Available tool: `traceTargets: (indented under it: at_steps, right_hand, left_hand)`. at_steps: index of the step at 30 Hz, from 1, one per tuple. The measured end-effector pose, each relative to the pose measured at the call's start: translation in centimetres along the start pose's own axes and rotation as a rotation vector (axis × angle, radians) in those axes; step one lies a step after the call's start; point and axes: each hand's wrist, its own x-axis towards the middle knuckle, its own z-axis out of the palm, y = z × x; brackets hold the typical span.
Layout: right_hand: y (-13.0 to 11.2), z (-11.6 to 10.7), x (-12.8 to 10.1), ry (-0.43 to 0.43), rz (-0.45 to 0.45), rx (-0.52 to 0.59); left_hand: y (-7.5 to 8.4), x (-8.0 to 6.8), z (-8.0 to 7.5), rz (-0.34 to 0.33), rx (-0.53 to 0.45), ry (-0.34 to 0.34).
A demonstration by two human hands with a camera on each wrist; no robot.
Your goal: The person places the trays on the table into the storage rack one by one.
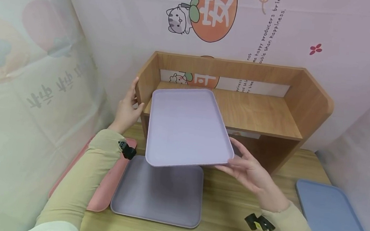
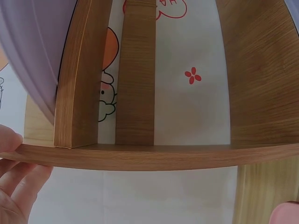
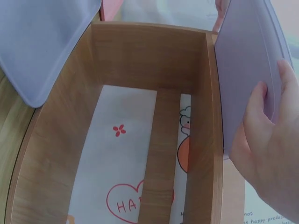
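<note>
A light purple tray is held tilted at the front left of the wooden desktop shelf, its far edge over the shelf's upper board. My right hand grips the tray's near right corner, thumb above and fingers along the edge and underside. With my left hand I hold the shelf's left side panel; in the left wrist view the thumb and fingers lie on either side of the panel's edge. A second, greyish purple tray lies on the table below the held one, partly hidden by it.
A pink tray lies at the left, partly under my left forearm. At the far right rests a blue tray. Behind the shelf hangs a printed white cloth, and more cloth encloses both sides of the wooden table.
</note>
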Motion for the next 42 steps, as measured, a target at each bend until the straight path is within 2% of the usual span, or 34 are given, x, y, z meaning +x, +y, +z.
traceTargets:
  at_steps: [7, 15, 31, 42]
  right_hand:
    - [0.2, 1.3, 0.9, 0.054, 0.038, 0.034]
    - [0.7, 2.2, 1.8, 0.1, 0.031, 0.075]
    - [1.4, 2.8, 4.2, 0.173, -0.009, 0.025]
    - [2.0, 2.9, 5.6, 0.174, -0.027, 0.0]
  left_hand:
    - [0.1, 0.0, 0.0, -0.001, 0.017, 0.005]
    - [-0.1, 0.1, -0.1, 0.005, 0.0, 0.002]
    - [-0.1, 0.1, 0.0, 0.018, 0.021, 0.01]
    - [-0.2, 0.1, 0.0, 0.001, 0.027, -0.002]
